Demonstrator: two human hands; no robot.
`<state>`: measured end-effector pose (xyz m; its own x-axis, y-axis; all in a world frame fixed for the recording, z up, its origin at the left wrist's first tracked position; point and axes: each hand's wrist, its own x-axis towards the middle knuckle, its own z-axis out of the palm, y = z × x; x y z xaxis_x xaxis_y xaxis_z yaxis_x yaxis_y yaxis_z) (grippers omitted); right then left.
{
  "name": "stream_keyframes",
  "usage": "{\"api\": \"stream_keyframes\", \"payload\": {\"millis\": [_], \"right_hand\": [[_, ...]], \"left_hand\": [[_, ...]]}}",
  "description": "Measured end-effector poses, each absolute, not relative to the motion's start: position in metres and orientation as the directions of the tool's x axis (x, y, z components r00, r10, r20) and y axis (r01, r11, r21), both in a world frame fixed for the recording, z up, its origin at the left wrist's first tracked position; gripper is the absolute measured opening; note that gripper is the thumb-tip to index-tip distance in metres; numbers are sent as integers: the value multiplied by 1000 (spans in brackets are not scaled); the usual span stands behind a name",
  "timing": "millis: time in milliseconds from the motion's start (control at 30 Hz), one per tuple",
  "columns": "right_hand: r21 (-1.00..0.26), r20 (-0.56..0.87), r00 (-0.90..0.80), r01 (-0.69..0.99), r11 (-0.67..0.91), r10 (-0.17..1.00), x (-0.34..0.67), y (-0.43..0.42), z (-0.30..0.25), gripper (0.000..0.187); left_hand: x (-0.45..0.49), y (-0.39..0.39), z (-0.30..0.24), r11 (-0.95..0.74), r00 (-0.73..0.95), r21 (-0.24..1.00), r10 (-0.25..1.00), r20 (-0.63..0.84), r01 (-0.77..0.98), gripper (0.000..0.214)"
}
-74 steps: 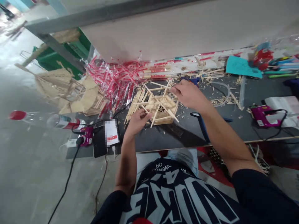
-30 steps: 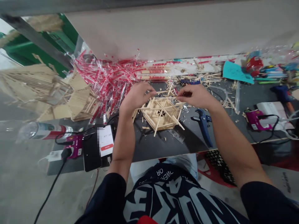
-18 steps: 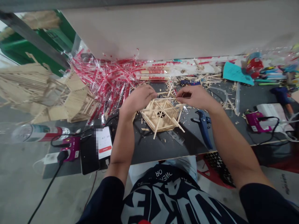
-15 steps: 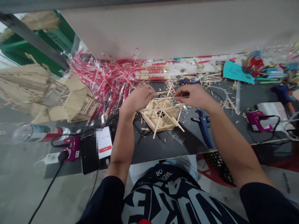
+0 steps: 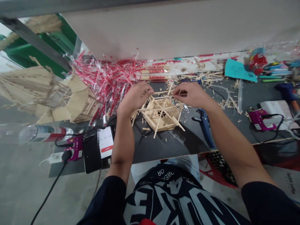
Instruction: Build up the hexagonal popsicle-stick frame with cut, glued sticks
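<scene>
A hexagonal frame of thin wooden sticks [image 5: 162,114] stands on the dark table [image 5: 164,143] in front of me. My left hand [image 5: 134,97] is closed at the frame's far left edge, pinching one end of a thin wooden stick [image 5: 162,92]. My right hand [image 5: 190,94] is closed at the far right edge, pinching the other end. The stick lies across the frame's far side, just above its top layer.
Red-and-clear plastic wrappers [image 5: 110,79] pile up at the back left, beside stacked stick panels [image 5: 77,101]. A phone [image 5: 105,142] and a purple device with cables [image 5: 73,148] lie at the left. A blue glue gun [image 5: 205,123] lies right of the frame. Stick scraps, pens and another purple device [image 5: 257,118] sit further right.
My left hand rose from the frame's near left side to its far left edge. Both hands now pinch one stick across the far side. The view shifted slightly.
</scene>
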<state>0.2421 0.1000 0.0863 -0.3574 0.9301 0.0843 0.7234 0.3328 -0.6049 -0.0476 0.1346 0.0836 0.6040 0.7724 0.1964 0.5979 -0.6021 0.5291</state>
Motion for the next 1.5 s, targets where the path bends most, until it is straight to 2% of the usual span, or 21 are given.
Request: {"api": "stream_keyframes", "payload": {"millis": [200,367,700,967,1267,1500], "right_hand": [[-619,75,-371,711,335,926,242,101,86,14],[-608,73,-380,716,343,922,240,101,88,14],[-581,106,-381,726,368,919,239,101,85,15],[-589,111,-389,715,376,914,239,102,82,15],[-583,93,-385,727,363,918,238,104,83,16],[-555,72,-295,782,284,953,222,104,80,20]], "left_hand": [[-55,133,88,-569,557,556,803,214,606,33],[-53,136,85,-591,585,554,782,216,586,30],[-39,131,83,-644,687,530,711,149,551,39],[-35,134,78,-625,682,515,724,103,587,41],[-29,130,82,-619,683,444,730,20,648,38],[-22,129,81,-579,619,383,785,22,720,32]]}}
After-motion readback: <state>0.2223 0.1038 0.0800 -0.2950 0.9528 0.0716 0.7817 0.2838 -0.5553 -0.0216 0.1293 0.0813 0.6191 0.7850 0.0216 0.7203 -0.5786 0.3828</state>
